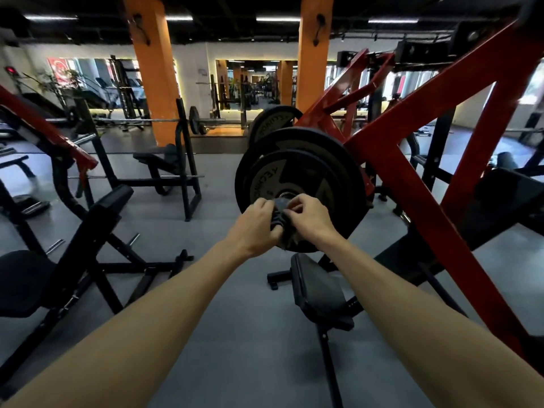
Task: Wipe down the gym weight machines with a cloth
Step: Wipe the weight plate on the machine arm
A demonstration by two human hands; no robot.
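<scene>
The left hand (255, 222) and right hand (306, 217) are both gripping a dark cloth (281, 214), fingers curled round it, against the weight plate (297, 172) on the red machine (459, 136).

head-worn wide view, facing forward and down, close over outstretched forearms

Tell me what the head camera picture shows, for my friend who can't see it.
Two bare hands, left hand and right hand, bunch a dark cloth against a black weight plate on a red machine frame. Benches and racks stand around.
</scene>
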